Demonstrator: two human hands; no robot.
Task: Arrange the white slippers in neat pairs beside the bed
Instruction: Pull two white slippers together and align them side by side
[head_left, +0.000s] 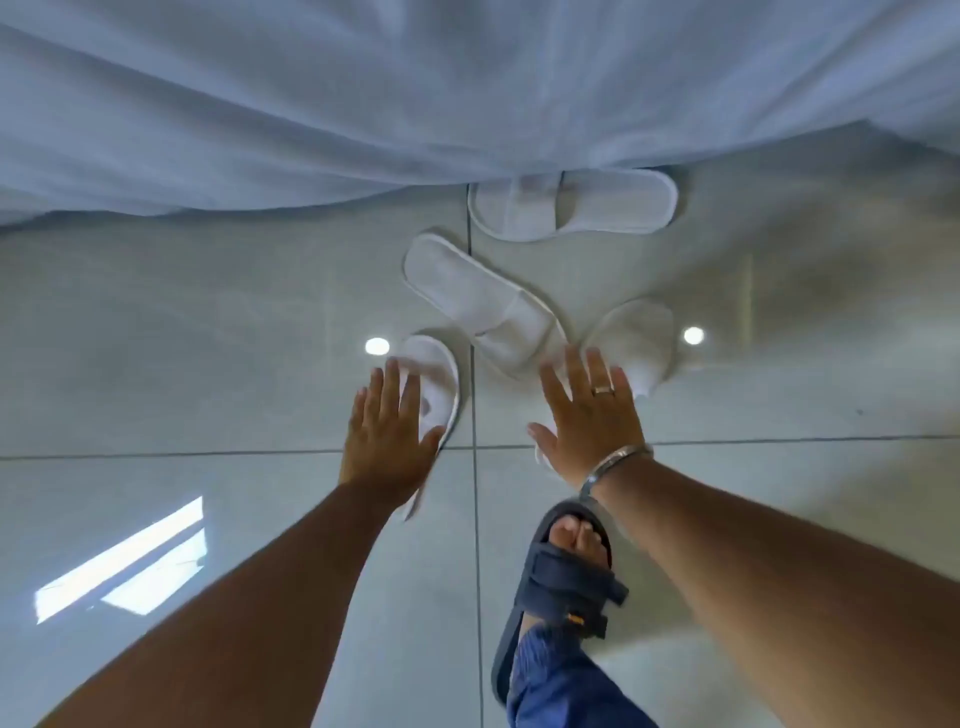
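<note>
Several white slippers lie scattered on the tiled floor below the bed's white sheet (363, 104). One slipper (571, 205) lies sideways, partly under the sheet's edge. A second slipper (483, 301) lies diagonally in the middle. A third slipper (436, 374) is under my left hand (387, 431), whose fingers are spread flat over it. A fourth slipper (636, 338) lies at the right, partly covered by my right hand (589, 415), fingers spread, with a ring and a bracelet. Neither hand visibly grips a slipper.
My foot in a dark blue sandal (561, 587) stands on the glossy grey tiles (208, 338), just below my right wrist. The hanging sheet borders the floor along the top. Bright light reflections show on the tiles at the left.
</note>
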